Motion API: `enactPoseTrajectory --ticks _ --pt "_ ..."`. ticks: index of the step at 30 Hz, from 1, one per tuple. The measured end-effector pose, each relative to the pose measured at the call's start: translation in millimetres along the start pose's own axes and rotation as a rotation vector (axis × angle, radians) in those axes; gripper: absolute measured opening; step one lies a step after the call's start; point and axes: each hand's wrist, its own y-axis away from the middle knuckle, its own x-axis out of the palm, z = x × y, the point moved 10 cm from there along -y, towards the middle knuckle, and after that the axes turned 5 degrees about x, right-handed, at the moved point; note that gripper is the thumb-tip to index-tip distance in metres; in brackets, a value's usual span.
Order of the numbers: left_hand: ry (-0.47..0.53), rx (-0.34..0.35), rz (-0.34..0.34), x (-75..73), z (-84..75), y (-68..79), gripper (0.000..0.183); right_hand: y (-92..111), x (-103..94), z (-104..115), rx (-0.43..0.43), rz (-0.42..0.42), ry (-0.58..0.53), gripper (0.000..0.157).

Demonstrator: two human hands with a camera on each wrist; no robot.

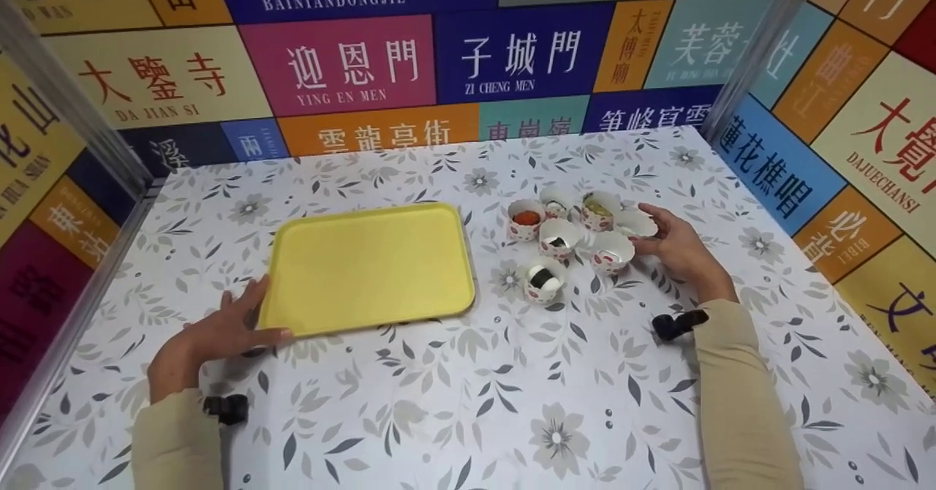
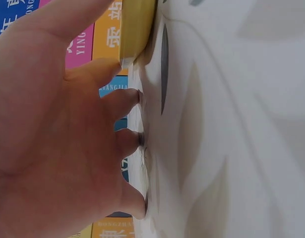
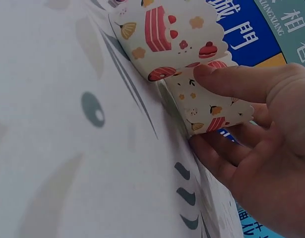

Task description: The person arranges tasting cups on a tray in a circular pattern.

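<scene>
- Nearest, the left hand (image 1: pixel 216 335) lies at the near left corner of a yellow, round-cornered rectangular tray (image 1: pixel 369 274), plastic by its look; the fingers spread wide, thumb along the near rim, forefinger at the left rim, touching the tray without curling round it
- The tray's long axis runs left to right over a white tablecloth with grey leaf print (image 1: pixel 439 402), its right end slightly farther off; the short right side faces a cluster of cups, a little apart from them
- At the near edge of the cluster, a scallop-rimmed white paper cup with pink print (image 1: pixel 543 297) holds white food with a black band
- Farther off, the right hand (image 1: pixel 689 257) comes in from the right, thumb on the near side and fingers on the other side of the cluster's rightmost white paper cup (image 1: pixel 638 222), lightly pinched by the look of it; how firmly, I cannot tell
- This pinched cup lies just left of the palm and well right of the tray, with the other cups between; the right hand is far nearer to it than the left
</scene>
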Motion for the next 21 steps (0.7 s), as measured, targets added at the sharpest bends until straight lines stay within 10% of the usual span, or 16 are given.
enactPoseTrajectory --ticks 21 --pt "0.026 0.032 -0.004 -3.1 -3.4 1.2 0.119 8.6 -27.7 20.1 -0.007 -0.099 0.100 0.083"
